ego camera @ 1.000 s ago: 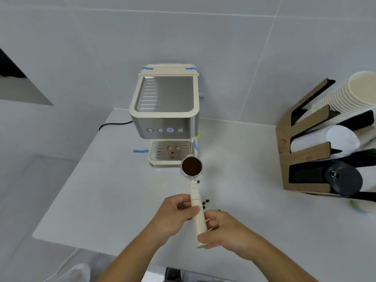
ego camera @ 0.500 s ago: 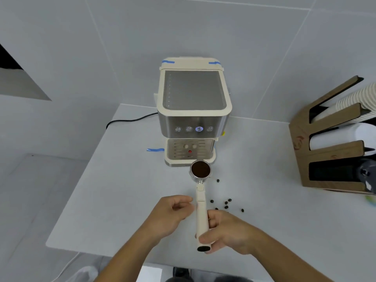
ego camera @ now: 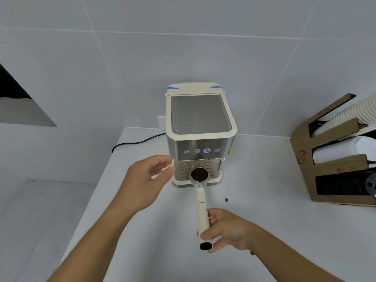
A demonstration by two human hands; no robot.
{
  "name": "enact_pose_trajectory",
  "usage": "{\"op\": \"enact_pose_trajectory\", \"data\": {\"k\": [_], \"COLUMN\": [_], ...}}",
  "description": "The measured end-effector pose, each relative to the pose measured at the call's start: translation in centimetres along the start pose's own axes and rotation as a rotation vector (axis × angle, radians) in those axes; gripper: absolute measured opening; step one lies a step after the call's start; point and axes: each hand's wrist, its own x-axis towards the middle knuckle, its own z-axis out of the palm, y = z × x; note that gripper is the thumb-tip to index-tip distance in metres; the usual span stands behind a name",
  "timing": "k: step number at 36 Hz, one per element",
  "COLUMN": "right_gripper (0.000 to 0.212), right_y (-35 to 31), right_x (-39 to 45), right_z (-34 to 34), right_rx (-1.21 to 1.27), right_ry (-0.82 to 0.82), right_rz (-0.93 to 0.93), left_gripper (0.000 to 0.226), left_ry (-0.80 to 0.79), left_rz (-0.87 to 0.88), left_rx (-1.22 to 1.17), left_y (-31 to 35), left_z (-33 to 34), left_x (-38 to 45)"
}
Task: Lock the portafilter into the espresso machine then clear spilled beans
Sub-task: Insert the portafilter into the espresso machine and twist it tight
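Observation:
A cream and steel espresso machine (ego camera: 200,127) stands at the back of the white counter, one button lit blue. My right hand (ego camera: 225,228) grips the cream handle of the portafilter (ego camera: 202,208); its basket, full of dark ground coffee, hovers in front of the drip tray. My left hand (ego camera: 146,180) is off the handle, fingers apart, reaching close to the machine's lower left side. One spilled bean (ego camera: 226,199) lies on the counter right of the handle; another dark bean (ego camera: 252,252) peeks out by my right wrist. Other beans are hidden by my arm.
A cardboard cup holder (ego camera: 333,157) with stacked paper cups and dark lids stands at the right. A black power cable (ego camera: 138,142) runs left behind the machine. The counter's left edge (ego camera: 91,200) drops off beside my left forearm. A tiled wall is behind.
My left hand let go of the handle and moved up toward the machine's left side. The portafilter moved forward to the drip tray. The view has come closer to the machine.

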Motion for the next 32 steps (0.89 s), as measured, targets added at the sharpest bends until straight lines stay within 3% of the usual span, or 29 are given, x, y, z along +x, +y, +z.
{"op": "enact_pose_trajectory", "data": {"k": [14, 20, 27, 32], "right_gripper": [0.045, 0.048, 0.049, 0.05], "right_y": [-3.3, -3.6, -4.2, -4.7], "right_x": [1.7, 2.4, 3.3, 3.8], "right_z": [-1.6, -2.0, -2.5, -2.8], "right_rx": [0.047, 0.048, 0.051, 0.063], "right_ry": [0.046, 0.042, 0.011, 0.015], "right_rz": [-0.074, -0.1, -0.124, -0.131], "left_gripper": [0.029, 0.013, 0.052, 0.061], "left_ry": [-0.027, -0.145, -0.305, -0.351], "left_rz": [0.387, 0.485, 0.376, 0.417], "left_rx": [0.452, 0.529, 0.672, 0.765], "left_y": [3.9, 4.8, 5.1, 5.2], "left_z": [0.3, 1.8, 3.2, 4.0], "left_x": [9.6, 12.4, 15.0, 16.4]}}
